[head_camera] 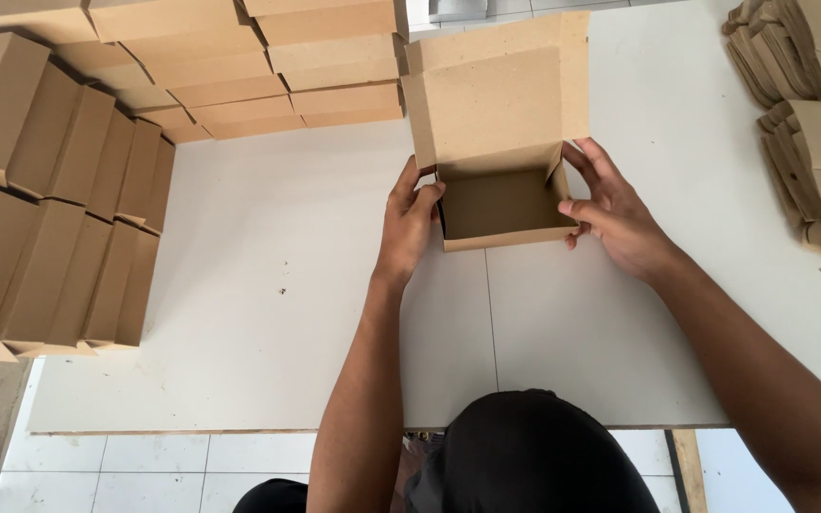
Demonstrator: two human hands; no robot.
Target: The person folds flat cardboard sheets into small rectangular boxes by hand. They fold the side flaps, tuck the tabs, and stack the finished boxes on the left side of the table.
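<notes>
Starting at nine o'clock, rows of finished brown boxes [49,190] stand packed side by side along the left edge of the white tabletop [268,313], and more of them [268,66] are stacked at eleven o'clock. By that count a good share of the folding looks done. At the centre, toward twelve o'clock, sits the cardboard box [501,204] now in hand: its base and four walls stand up, its lid flap [496,90] is raised and open, so closing the lid appears to be what is left on this one. The left hand [409,223] grips the box's left wall, fingers curled over the rim and pressing it. The right hand [615,214] holds the right wall, thumb lying along the rim and fingers spread loosely behind it. At two o'clock, piles of flat unfolded blanks [810,123] wait at the tabletop's right edge, so plenty of boxes seem unmade.
</notes>
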